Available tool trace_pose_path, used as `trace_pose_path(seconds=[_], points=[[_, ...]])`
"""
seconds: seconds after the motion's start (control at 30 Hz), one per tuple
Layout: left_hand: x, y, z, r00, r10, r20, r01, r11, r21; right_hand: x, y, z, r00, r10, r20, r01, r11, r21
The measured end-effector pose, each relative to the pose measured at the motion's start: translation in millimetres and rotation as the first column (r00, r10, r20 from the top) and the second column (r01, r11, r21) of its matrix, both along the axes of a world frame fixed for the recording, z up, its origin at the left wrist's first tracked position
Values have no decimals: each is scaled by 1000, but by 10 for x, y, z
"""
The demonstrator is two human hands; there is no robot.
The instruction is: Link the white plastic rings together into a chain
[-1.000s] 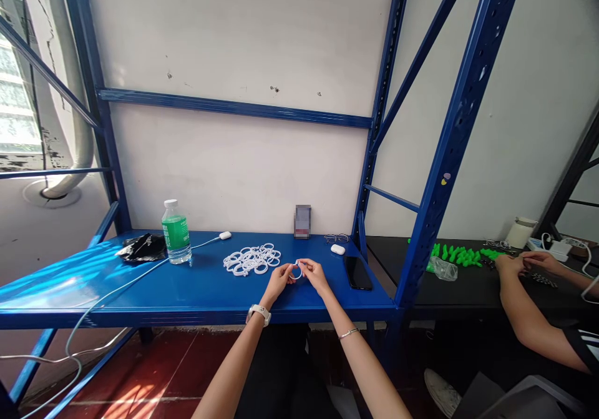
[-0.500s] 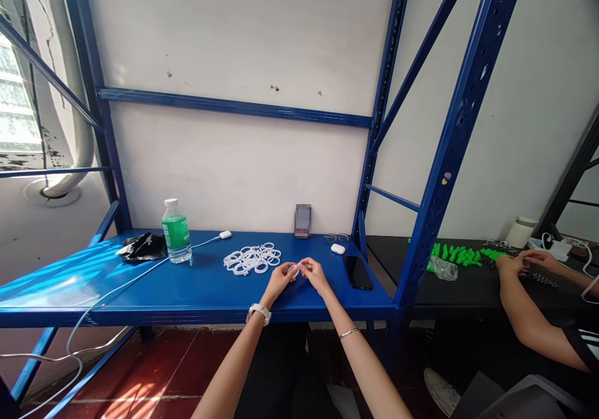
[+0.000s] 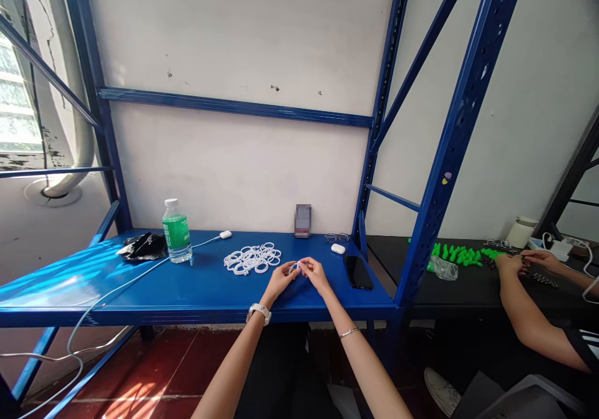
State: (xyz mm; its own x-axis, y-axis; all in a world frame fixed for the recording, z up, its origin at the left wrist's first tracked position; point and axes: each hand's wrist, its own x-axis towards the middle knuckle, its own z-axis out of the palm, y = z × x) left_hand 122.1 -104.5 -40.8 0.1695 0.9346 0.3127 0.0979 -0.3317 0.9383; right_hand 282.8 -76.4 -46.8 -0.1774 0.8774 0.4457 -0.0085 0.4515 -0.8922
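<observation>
My left hand (image 3: 279, 278) and my right hand (image 3: 314, 273) meet over the blue shelf (image 3: 187, 288), fingertips pinched together on one small white plastic ring (image 3: 294, 268). The ring is mostly hidden between the fingers. A heap of several white rings (image 3: 253, 258) lies on the shelf just left of and behind my hands. My left wrist wears a white watch, my right wrist a thin bracelet.
A green-labelled water bottle (image 3: 176, 232), a black bag (image 3: 143, 246), a white cable with charger (image 3: 225, 235), a small upright card (image 3: 303, 220), an earbud case (image 3: 337, 249) and a black phone (image 3: 358, 272) rest on the shelf. A co-worker's hands (image 3: 524, 261) handle green parts (image 3: 461, 255) at the right.
My fingers have closed more tightly round the ring, which showed as an open loop a second ago and is now mostly covered. Hands stay in place.
</observation>
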Motion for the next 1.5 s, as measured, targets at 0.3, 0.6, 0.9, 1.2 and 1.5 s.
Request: trace_pose_path(seconds=[0.3, 0.6, 0.9, 1.2, 1.5], points=[[-26, 57, -47, 995, -72, 69, 73, 997, -21, -7, 8, -23, 1000, 9, 25, -9, 1000, 29], [-26, 32, -11, 981, -123, 151, 131, 990, -47, -19, -56, 36, 999, -13, 34, 12, 999, 33], [-33, 32, -11, 994, -82, 75, 84, 996, -29, -13, -75, 59, 999, -25, 47, 24, 999, 35], [-16, 29, -18, 999, -23, 26, 23, 1000, 9, -3, -63, 55, 999, 6, 50, -8, 999, 34], [-11, -2, 7, 1000, 9, -4, -8, 999, 47, -4, -80, 75, 998, 35, 49, -36, 999, 33]])
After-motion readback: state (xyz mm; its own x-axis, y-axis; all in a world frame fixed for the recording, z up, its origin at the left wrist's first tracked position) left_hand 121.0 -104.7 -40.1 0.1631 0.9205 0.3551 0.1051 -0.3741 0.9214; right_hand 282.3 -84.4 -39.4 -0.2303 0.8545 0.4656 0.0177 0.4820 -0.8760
